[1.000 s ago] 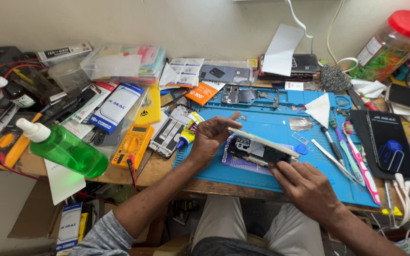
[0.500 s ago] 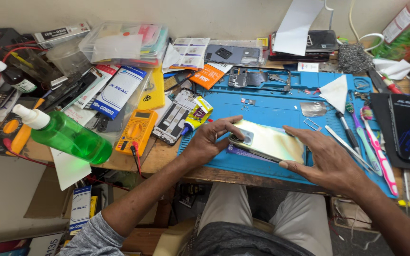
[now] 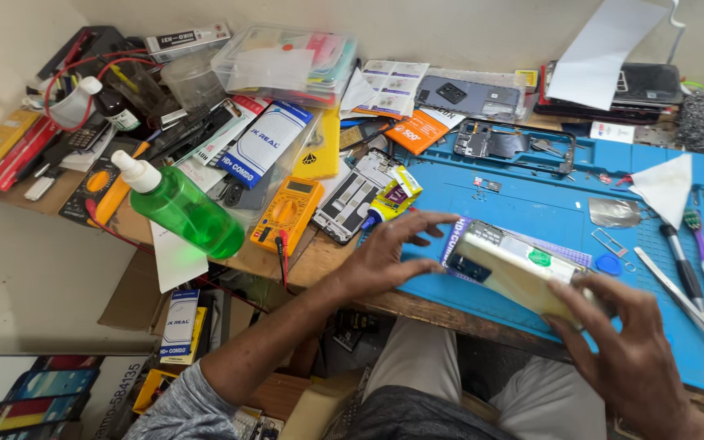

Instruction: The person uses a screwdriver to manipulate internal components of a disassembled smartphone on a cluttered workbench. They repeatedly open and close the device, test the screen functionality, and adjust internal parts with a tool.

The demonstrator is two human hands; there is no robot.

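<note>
While the right hand (image 3: 633, 358) grips one end of the phone (image 3: 515, 265), the left hand (image 3: 389, 257) lies open, fingers spread, touching its other end. Under them is a blue mat (image 3: 547, 204), with a green bottle (image 3: 177, 208) far left.

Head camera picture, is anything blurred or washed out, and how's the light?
Head view: soft, even light with faint shadows; the phone and the right hand are smeared by motion; the left hand is sharper; the green bottle is crisp; the white paper is near washed out; edges bow slightly.
</note>
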